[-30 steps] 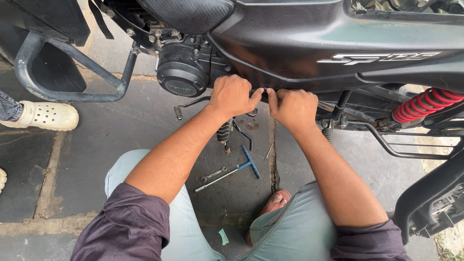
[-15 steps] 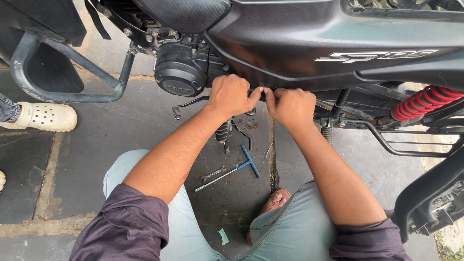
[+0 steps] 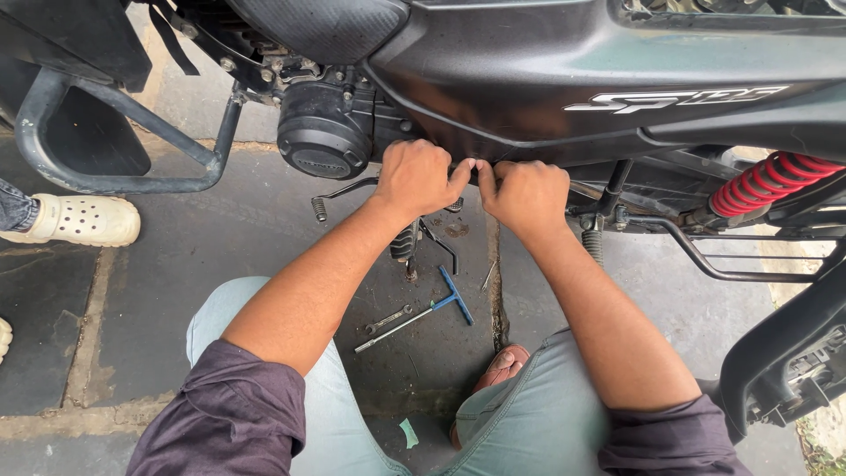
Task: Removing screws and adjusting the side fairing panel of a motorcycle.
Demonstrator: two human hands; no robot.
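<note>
Nearest the camera, the person's knees in pale blue-grey trousers (image 3: 291, 414) frame a patch of dark paved ground (image 3: 176, 256), with a brown sandal (image 3: 500, 368) showing between them. A small green scrap (image 3: 409, 433) lies on the ground just in front of the knees.

A little farther out, on the ground between the forearms, lie a blue-handled T-shaped metal wrench (image 3: 432, 308) and a small silver spanner (image 3: 388, 319) just beside its shaft.

Beyond these, both hands meet at the lower edge of the black plastic side panel (image 3: 529, 97) of the motorcycle. The left hand (image 3: 419, 176) is curled nearly closed, its fingertips (image 3: 460, 169) pinching the bottom lip of that panel just right of the round black engine cover (image 3: 324, 139). The right hand (image 3: 526, 192) is likewise bunched tight, thumb and fingers pressed on the same lip, touching the left hand's thumb. The panel edge runs above the knuckles, so the fingertips hook up under it; whether anything small is gripped between them cannot be told.

To the far right sits a red coiled shock spring (image 3: 765, 183). At the far left edge of the ground, another person's white perforated clog (image 3: 81, 220) stands beside the grey tubular crash guard (image 3: 106, 181).
</note>
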